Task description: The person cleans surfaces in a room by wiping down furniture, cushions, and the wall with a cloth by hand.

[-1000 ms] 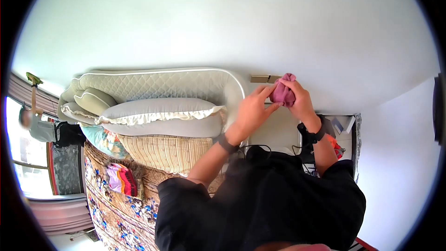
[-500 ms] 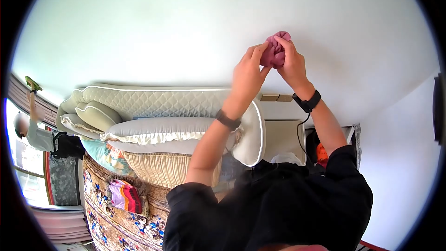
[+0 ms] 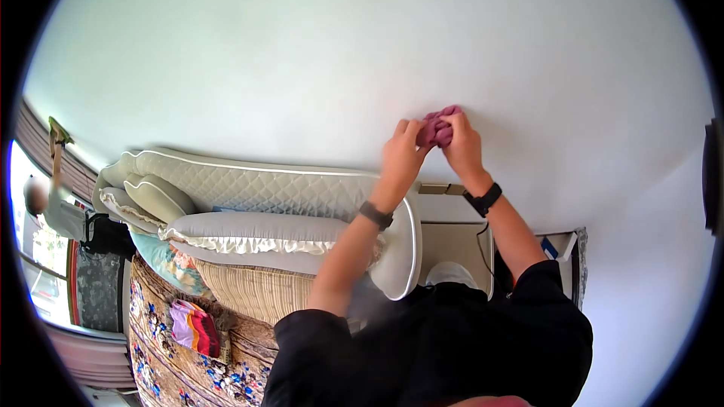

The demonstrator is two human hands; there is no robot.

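Observation:
A bunched purplish-pink cloth (image 3: 436, 130) is pressed up against the white wall (image 3: 302, 53), with both my hands around it. My left hand (image 3: 403, 152) grips its left side, fingers bent. On the right side, my right hand (image 3: 463, 143) has its fingers curled over the folds. A dark band circles each wrist. The bed's padded headboard (image 3: 271, 181) stands against the wall below and left of my hands.
Beside the headboard stands a pale bedside cabinet (image 3: 452, 245); a wall socket strip (image 3: 443, 189) sits above it. Pillows (image 3: 256, 227) and a folded striped cloth (image 3: 196, 328) lie on the bed. At far left another person (image 3: 64, 215) reaches up the wall with a green cloth (image 3: 60, 132).
Both my hands and the cloth have come lower in view, staying at the wall. The other person's raised hand has shifted slightly.

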